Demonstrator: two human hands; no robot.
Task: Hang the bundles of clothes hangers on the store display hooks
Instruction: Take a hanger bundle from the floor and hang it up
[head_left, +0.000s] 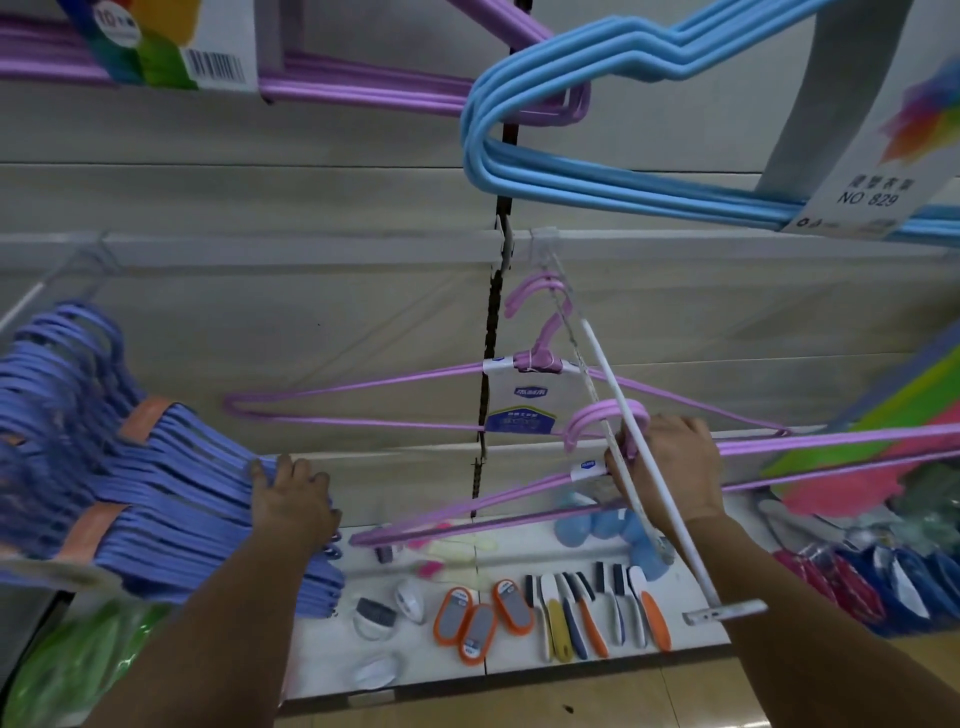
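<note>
My right hand (670, 467) grips the neck of a pink hanger bundle (467, 512), whose hooks sit over the long white display hook (639, 441) that juts out toward me. A second pink bundle (363, 400) with a white label hangs farther back on the same hook. My left hand (293, 501) rests flat with spread fingers against the ends of the blue-purple hanger bundles (156, 478) hanging at the left. Above hang purple bundles (363, 85) and a light blue bundle (571, 171).
Below lies a white shelf (519, 660) with orange and grey brushes (480, 618) and several slim brushes (592, 608). Blue sponges (608, 525) sit behind them. Green items (72, 665) lie at lower left; coloured packs (852, 467) fill the right.
</note>
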